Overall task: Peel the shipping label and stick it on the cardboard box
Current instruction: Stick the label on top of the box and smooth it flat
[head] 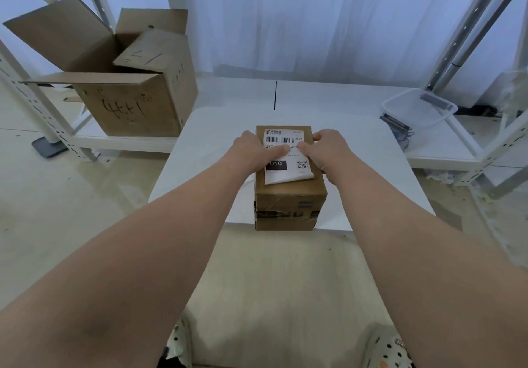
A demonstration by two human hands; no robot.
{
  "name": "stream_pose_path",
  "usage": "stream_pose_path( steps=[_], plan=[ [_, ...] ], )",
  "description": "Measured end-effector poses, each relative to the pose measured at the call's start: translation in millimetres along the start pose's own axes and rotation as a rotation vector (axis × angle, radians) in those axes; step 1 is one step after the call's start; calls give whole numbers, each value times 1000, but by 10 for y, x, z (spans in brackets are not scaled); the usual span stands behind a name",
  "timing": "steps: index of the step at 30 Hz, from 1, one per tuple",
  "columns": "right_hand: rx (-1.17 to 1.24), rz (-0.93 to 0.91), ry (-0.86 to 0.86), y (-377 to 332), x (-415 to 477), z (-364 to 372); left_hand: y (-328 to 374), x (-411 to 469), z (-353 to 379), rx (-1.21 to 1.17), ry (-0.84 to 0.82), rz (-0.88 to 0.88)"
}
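A small taped cardboard box (290, 199) stands at the near edge of the white table (217, 144). On its top lies the white shipping label (283, 166), printed with a barcode, "010" and a QR code. The label's near edge curls up off the box. My left hand (255, 147) rests on the box's left side, its thumb pressing the label's middle. My right hand (325, 150) lies on the right side, its fingers bent over the label's far right corner and its thumb on the label beside the left thumb.
A large open cardboard box (128, 81) sits on the low shelf at the left. A clear plastic tub (420, 110) sits on the right shelf, with dark cables beside it. Metal rack uprights stand on both sides. White curtain hangs behind.
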State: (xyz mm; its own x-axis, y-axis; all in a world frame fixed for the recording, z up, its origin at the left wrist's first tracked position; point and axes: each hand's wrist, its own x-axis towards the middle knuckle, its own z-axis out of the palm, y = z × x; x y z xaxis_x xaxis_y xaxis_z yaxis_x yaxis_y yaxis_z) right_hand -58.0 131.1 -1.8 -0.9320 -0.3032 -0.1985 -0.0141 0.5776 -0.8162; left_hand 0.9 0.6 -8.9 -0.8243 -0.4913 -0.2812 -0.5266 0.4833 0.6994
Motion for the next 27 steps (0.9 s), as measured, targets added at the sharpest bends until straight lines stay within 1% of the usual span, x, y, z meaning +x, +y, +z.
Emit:
stream_pose_path(
  steps=[2,8,12,15,19,23,27],
  plan=[
    [-7,-7,1,8,5,-1,-7,37,8,-25,14,-5],
    [-31,-28,10,19,26,20,-129,74,-212,-154,-49,-18],
    [-46,-21,14,11,46,20,-46,60,-43,-63,1,11],
    [-56,-14,5,2,52,12,-49,77,-57,-81,-10,9],
    [-46,-14,-5,14,52,14,-170,107,-203,-171,-47,12],
    [-42,-11,-2,20,59,9,-150,101,-192,-118,7,37],
    [-53,-17,-2,29,73,1,-53,73,-80,3,-18,36]
  ],
)
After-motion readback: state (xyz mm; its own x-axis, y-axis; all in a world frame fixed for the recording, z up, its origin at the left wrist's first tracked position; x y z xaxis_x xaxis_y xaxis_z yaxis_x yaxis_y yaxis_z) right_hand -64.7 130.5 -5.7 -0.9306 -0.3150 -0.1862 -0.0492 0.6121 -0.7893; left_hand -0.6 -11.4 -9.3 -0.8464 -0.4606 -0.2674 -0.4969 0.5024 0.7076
